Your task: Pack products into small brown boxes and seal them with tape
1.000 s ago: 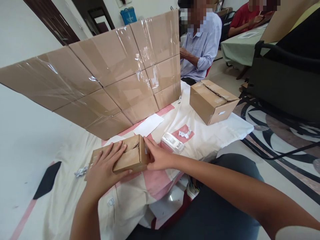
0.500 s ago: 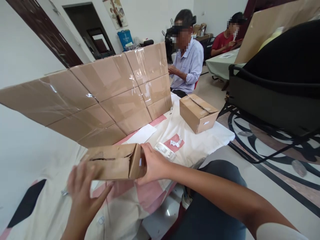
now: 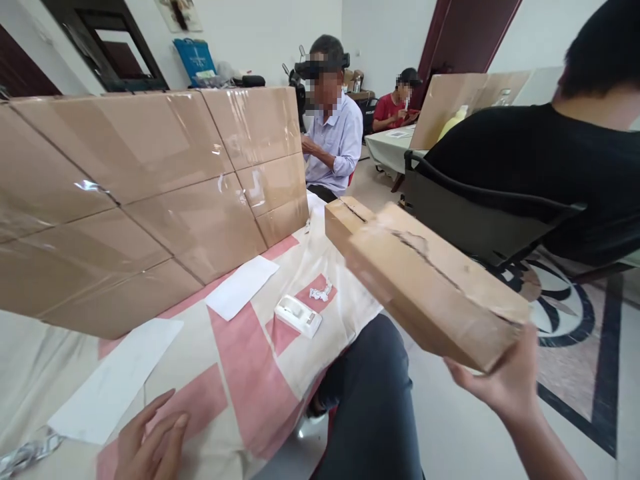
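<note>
My right hand (image 3: 505,380) grips the near end of a cardboard box (image 3: 435,273) and holds it in the air, past the table's right edge. The box is tilted, its top flaps meet in a torn seam, and it partly covers a second cardboard box (image 3: 339,223) behind it. My left hand (image 3: 153,443) is empty, fingers apart and slightly curled, over the pink and cream tablecloth (image 3: 245,373). Ahead of it lie two white paper sheets (image 3: 117,380). A white plastic device (image 3: 299,316) rests mid-table beside a crumpled white scrap (image 3: 321,291).
A tall partition of taped cardboard (image 3: 175,180) stands along the table's far left side. Beyond it sits a person in a light blue shirt (image 3: 337,137). Close on the right, a person in black (image 3: 520,167) sits in a dark chair (image 3: 465,213). Crumpled foil (image 3: 30,457) lies lower left.
The held box has swung from the table's left side to the right, in my right hand only. My left hand has come away from it. The view has turned right.
</note>
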Action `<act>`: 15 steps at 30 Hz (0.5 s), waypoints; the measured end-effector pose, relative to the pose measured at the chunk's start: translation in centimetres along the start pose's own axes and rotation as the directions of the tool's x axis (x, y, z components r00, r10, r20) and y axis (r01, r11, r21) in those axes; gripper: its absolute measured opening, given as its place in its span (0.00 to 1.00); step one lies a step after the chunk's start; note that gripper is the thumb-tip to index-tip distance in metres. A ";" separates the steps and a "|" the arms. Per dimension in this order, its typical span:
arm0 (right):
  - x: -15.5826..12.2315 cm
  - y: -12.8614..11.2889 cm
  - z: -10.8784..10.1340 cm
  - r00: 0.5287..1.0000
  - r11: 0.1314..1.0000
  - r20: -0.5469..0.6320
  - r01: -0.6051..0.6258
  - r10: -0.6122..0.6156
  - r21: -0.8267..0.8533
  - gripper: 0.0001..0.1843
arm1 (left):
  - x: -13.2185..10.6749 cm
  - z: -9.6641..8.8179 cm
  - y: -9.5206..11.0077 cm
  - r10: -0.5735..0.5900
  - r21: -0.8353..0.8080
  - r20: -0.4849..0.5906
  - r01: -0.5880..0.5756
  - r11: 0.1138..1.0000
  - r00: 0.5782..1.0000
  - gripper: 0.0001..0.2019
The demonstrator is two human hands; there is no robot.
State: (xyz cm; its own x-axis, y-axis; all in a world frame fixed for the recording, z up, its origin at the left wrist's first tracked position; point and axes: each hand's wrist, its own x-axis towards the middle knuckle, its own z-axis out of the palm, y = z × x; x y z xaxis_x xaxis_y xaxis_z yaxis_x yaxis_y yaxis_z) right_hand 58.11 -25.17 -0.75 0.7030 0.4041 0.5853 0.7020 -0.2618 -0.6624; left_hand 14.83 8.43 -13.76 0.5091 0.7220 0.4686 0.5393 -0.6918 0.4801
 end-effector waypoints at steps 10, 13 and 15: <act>1.4 7.3 4.7 0.906 0.908 0.049 -0.418 0.420 -0.042 0.55 | 0.0 0.2 0.8 -0.111 -0.107 -0.061 0.104 0.989 0.992 0.12; 3.3 7.7 7.4 0.922 0.922 0.045 -0.381 0.384 -0.070 0.52 | 0.4 0.3 1.4 -0.109 -0.170 -0.079 0.094 0.981 0.991 0.13; 5.1 7.8 9.0 0.932 0.932 0.060 -0.350 0.357 -0.096 0.53 | 0.7 0.3 1.7 -0.121 -0.200 -0.096 0.100 0.975 0.988 0.13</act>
State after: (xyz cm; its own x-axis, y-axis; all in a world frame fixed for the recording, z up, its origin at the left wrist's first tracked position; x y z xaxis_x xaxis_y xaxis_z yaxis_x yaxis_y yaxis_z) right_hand 66.12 -17.28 -7.19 0.8989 0.3358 0.2814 0.4187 -0.4697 -0.7772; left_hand 16.34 7.75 -12.86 0.3730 0.7965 0.4758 0.4428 -0.6035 0.6631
